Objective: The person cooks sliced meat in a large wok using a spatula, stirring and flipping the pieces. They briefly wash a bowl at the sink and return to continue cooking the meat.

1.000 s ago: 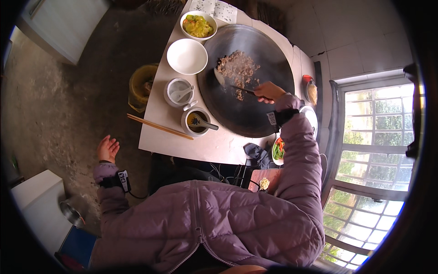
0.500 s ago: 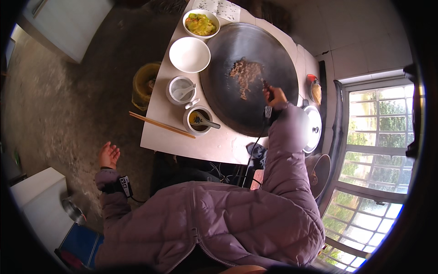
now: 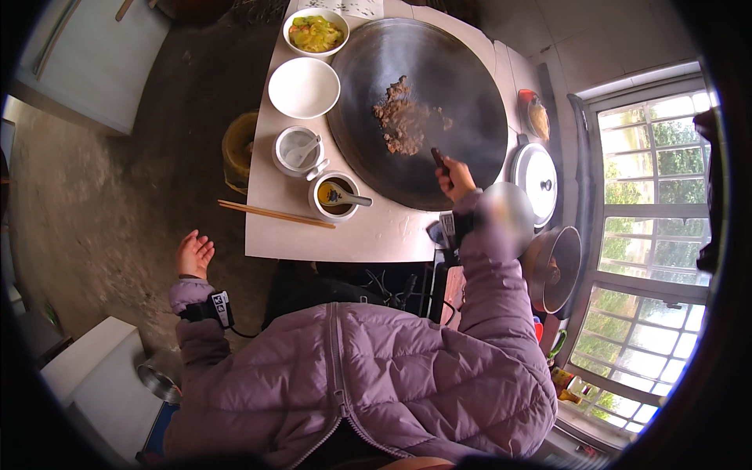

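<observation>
A large dark wok (image 3: 478,149) is set into the white-tiled counter, and browned chopped meat (image 3: 402,121) lies in a patch on its floor with faint steam above. My right hand (image 3: 456,180) is closed around the dark handle of a wok spatula (image 3: 439,159) at the wok's near right side. The spatula's blade is hard to make out against the dark metal beside the meat. Away from the counter, my left hand (image 3: 196,254) hangs over the floor at the left, empty, its fingers apart and slightly curled.
Along the counter's left side stand a bowl of sliced green vegetables (image 3: 315,33), a white bowl (image 3: 304,88), and two small pots with spoons, one white inside (image 3: 283,160), one dark inside (image 3: 324,215). Chopsticks (image 3: 274,214) lie nearby. A lidded pot (image 3: 535,184) and a pan (image 3: 554,270) stand right.
My right hand has drawn the spatula nearer and to the left. The meat is gathered into a more compact patch. The whole view has shifted a little; my left hand remains empty.
</observation>
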The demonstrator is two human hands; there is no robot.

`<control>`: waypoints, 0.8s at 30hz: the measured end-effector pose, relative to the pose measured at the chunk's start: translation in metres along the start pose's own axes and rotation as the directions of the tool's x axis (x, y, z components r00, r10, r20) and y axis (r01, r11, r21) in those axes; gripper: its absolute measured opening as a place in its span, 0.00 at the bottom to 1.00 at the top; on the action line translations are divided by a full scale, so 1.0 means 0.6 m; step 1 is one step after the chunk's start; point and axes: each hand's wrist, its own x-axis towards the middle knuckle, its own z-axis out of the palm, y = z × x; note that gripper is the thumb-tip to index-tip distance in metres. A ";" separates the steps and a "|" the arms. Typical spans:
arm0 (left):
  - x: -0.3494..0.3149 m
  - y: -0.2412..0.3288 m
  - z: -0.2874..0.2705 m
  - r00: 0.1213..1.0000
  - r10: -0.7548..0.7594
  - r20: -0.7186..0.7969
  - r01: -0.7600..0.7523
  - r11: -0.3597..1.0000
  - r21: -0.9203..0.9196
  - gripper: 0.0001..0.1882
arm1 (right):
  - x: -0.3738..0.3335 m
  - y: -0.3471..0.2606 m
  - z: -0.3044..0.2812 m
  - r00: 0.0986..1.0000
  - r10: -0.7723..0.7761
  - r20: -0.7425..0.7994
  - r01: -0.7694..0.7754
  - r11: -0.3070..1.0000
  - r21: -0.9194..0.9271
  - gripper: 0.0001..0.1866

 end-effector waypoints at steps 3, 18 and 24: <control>-0.004 0.005 -0.012 1.000 0.013 -0.021 -0.013 1.000 0.010 0.12 | 0.061 -0.026 0.015 0.948 -0.311 -0.075 0.274 0.909 -0.313 0.12; -0.002 0.014 -0.016 1.000 0.016 -0.004 -0.016 1.000 0.016 0.13 | 0.035 -0.031 0.006 0.843 -0.532 0.080 0.336 0.405 -0.850 0.13; -0.012 0.022 -0.015 1.000 0.013 0.006 -0.013 1.000 0.028 0.13 | 0.095 -0.017 0.013 0.623 -0.782 -0.037 0.239 0.235 -0.942 0.13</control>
